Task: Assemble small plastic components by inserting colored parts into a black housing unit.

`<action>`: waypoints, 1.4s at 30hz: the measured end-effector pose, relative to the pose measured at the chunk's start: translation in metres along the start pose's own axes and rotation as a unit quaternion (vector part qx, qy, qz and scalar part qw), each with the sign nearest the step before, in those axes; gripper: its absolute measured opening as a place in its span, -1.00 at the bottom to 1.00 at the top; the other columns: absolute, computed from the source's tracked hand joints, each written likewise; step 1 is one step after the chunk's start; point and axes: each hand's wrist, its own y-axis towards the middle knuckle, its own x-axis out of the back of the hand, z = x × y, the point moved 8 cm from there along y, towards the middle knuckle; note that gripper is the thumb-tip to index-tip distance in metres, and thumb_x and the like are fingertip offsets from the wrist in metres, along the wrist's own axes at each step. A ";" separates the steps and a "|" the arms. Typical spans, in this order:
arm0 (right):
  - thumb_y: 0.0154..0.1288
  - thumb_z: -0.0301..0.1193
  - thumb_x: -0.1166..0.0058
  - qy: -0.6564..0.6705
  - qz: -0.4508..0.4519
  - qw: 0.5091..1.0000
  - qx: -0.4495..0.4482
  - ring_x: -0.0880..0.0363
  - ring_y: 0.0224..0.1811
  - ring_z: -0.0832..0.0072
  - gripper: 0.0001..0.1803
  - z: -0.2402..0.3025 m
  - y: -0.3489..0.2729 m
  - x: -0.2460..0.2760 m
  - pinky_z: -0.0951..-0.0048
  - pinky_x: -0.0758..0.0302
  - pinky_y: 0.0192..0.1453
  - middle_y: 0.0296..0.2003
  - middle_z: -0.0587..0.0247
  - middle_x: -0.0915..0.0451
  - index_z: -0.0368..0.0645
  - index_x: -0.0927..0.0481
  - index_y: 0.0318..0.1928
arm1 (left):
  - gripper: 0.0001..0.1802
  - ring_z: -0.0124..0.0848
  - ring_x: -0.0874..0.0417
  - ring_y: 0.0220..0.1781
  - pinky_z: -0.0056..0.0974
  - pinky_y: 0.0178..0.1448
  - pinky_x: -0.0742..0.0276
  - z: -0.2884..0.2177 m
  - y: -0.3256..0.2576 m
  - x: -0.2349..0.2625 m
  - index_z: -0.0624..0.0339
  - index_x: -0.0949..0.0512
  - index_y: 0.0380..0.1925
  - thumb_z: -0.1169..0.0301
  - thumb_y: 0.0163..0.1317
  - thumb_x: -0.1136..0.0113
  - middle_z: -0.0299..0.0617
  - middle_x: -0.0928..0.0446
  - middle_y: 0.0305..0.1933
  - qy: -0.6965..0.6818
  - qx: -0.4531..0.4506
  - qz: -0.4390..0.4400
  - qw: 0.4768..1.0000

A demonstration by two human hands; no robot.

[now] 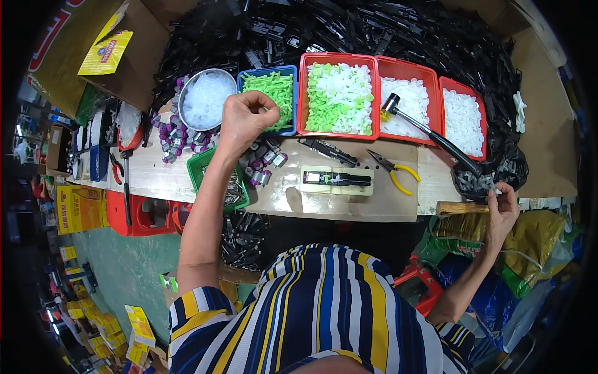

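My left hand (pixel 249 118) is raised over the near left corner of a blue tray (pixel 238 100) of light green plastic pieces (pixel 274 90). Its thumb and fingertips are pinched together; whatever they hold is hidden. At the right, my right hand (pixel 503 212) pinches a small whitish piece (pixel 496 191) beside a black plastic bag (pixel 520 171) of small greyish parts. Between the hands, a cream block fixture (pixel 339 189) carries a long black part (pixel 339 179) with a silvery end. Another black part (pixel 329 151) lies just behind it.
Yellow-handled pliers (pixel 405 179) lie right of the fixture. A hammer (pixel 430 131) rests across red trays (pixel 378 134) of white pieces. A metal bowl (pixel 182 103), purple-grey parts (pixel 177 140) and a green bin (pixel 193 171) stand left. Black parts (pixel 349 31) are heaped behind.
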 end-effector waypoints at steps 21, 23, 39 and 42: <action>0.35 -0.58 -0.16 -0.022 0.014 0.999 0.044 -0.36 -0.35 0.78 -0.85 0.032 -0.014 -0.010 0.70 -0.29 -0.23 -0.32 0.48 -0.51 -0.27 -0.56 -0.09 | -0.83 -0.43 -0.72 -0.40 -0.37 -0.28 -0.57 -0.014 -0.013 0.114 0.28 -0.72 -0.25 0.51 0.13 -0.36 -0.11 -0.74 -0.32 0.266 -0.125 -0.224 0.929; 0.35 -0.59 -0.16 -0.026 0.020 0.998 0.054 -0.38 -0.33 0.78 -0.85 0.040 -0.019 -0.012 0.70 -0.30 -0.22 -0.31 0.47 -0.51 -0.28 -0.55 -0.08 | -0.84 -0.35 -0.73 -0.41 -0.34 -0.27 -0.59 -0.005 -0.010 0.112 0.28 -0.73 -0.30 0.50 0.09 -0.38 -0.08 -0.73 -0.34 0.258 -0.122 -0.225 0.931; 0.23 -0.69 -0.12 0.152 0.105 0.980 0.078 -0.56 -0.28 0.62 -0.84 0.116 -0.041 -0.114 0.59 -0.52 -0.18 -0.27 0.30 -0.57 -0.29 -0.55 -0.18 | -0.85 -0.60 -0.59 -0.36 -0.50 -0.25 -0.45 -0.015 -0.051 0.097 0.37 -0.69 -0.29 0.56 0.13 -0.42 -0.28 -0.67 -0.36 -0.112 -0.041 -0.189 0.975; 0.19 -0.72 -0.12 0.214 0.192 0.954 0.088 -0.61 -0.30 0.57 -0.82 0.143 -0.052 -0.176 0.60 -0.56 -0.22 -0.28 0.22 -0.59 -0.34 -0.55 -0.18 | -0.83 -0.56 -0.64 -0.31 -0.50 -0.14 -0.51 -0.022 -0.073 0.058 0.39 -0.67 -0.26 0.60 0.13 -0.40 -0.23 -0.67 -0.34 -0.220 0.014 -0.144 0.965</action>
